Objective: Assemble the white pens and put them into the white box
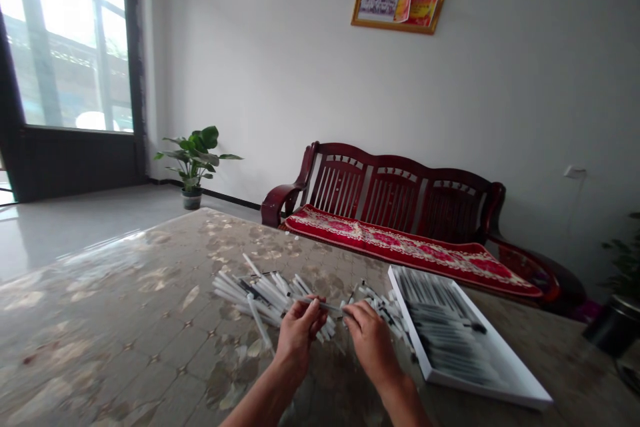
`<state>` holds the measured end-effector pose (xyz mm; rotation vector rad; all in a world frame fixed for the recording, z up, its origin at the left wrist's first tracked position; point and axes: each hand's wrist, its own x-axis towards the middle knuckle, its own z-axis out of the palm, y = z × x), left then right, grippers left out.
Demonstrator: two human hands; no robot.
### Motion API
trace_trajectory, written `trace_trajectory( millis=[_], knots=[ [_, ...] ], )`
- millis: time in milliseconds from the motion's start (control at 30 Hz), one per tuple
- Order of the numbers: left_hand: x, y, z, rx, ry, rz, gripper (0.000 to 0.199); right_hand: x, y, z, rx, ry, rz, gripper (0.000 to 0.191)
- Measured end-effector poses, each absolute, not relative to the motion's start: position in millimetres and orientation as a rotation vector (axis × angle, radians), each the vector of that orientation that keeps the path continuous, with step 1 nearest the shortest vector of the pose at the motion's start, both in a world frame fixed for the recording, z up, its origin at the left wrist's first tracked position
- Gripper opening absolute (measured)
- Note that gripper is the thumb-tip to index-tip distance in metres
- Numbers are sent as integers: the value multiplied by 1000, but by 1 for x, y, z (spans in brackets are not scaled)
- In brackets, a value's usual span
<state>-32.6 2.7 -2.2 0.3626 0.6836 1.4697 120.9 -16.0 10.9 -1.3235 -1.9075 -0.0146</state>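
Note:
My left hand [297, 328] is closed in a pinch around one end of a slim pen-like tube [330, 307]. At the tube's other end, the fingers of my right hand [369, 330] are closed on it too. The tube is held nearly level, just above the table; its exact kind is too small to make out. Behind and left of my left hand lies a loose pile of translucent white tubes [257, 298], some with dark parts inside. Beyond my right hand are shorter white pieces with dark ends [393, 317].
A shallow white box [480, 392] stands on the right, with rows of slim dark-filled sleeves [445, 333] in it. Everything rests on a patterned table [165, 340]. Behind it are a wooden bench [395, 193] with a red cover, and a potted plant [193, 160].

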Motion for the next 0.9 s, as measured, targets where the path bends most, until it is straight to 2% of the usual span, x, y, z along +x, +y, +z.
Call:
trace_trajectory(
  millis=[167,400,900],
  knots=[
    [-31,2,-3,439,714,1479,47,123,-14,3,-1308,-1910,-96,23],
    [-31,1,-4,551,739,1520,46,122,-15,4,-1323,-1940,-188,24],
    [-33,4,-3,484,765,1519,46,123,-15,5,-1318,-1855,-38,24]
  ],
)
